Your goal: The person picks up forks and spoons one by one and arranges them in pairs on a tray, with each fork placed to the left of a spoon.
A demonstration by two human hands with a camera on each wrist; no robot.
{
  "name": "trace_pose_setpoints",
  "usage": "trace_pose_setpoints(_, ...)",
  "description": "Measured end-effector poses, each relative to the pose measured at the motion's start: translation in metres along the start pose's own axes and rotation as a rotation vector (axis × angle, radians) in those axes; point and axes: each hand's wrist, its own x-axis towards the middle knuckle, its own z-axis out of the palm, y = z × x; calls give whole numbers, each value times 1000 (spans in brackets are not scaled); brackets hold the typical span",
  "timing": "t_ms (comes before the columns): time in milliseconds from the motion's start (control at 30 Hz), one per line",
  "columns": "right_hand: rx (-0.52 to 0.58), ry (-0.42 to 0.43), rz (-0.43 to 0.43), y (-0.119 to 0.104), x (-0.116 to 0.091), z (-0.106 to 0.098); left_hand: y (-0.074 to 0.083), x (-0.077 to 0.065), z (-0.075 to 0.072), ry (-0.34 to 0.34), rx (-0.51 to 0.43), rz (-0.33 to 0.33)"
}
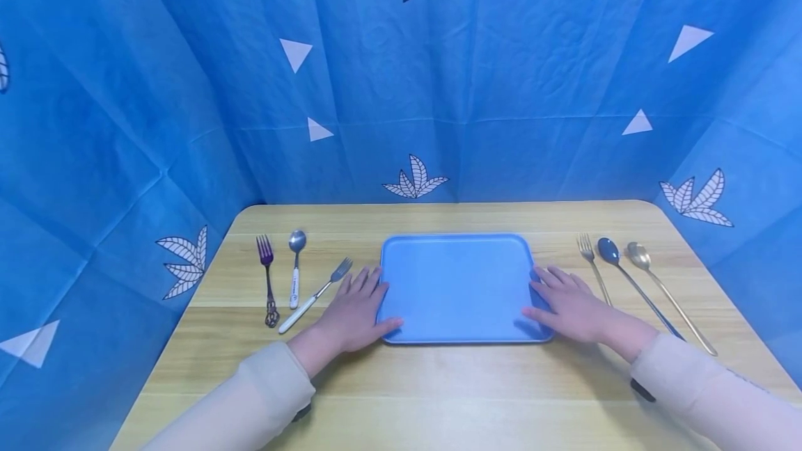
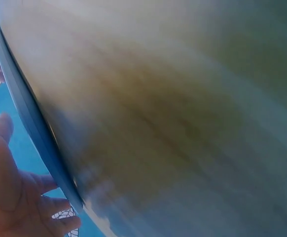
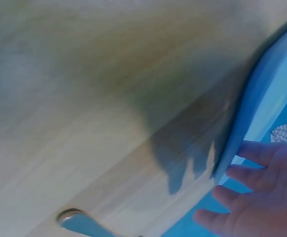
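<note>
A light blue rectangular tray (image 1: 460, 291) lies flat on the wooden table. At its left side is my left hand (image 1: 347, 315), fingers extended along the edge and thumb over the near left corner. My right hand (image 1: 567, 305) mirrors it at the right side, fingers and thumb reaching onto the rim. In the left wrist view, fingertips of the left hand (image 2: 15, 192) meet the tray's edge (image 2: 30, 118). The right wrist view shows spread, fairly straight fingers of the right hand (image 3: 267, 192) touching the tray's side (image 3: 262, 98).
Left of the tray lie a purple fork (image 1: 266, 252), a white-handled spoon (image 1: 295, 287) and a white-handled fork (image 1: 301, 313). To the right are a gold fork (image 1: 586, 249), a dark blue spoon (image 1: 608, 250) and a gold spoon (image 1: 639, 256). Blue curtain (image 1: 388, 89) surrounds the table.
</note>
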Motion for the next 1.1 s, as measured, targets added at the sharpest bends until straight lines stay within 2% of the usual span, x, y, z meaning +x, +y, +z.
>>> trace_pose_setpoints(233,-18,63,-30,1,10,-3,2,6,0,54,-1,13)
trace_pose_setpoints(433,-7,95,-5,0,16,-4,5,13,-2,114,17,-2)
trace_pose_setpoints(667,18,167,29,0,21,-1,6,20,2,208,-1,-4)
trace_pose_setpoints(933,116,148,114,5,24,2,9,24,3,226,-136,-101)
trace_pose_setpoints(1100,188,121,180,5,24,1,13,24,1,223,-248,-198)
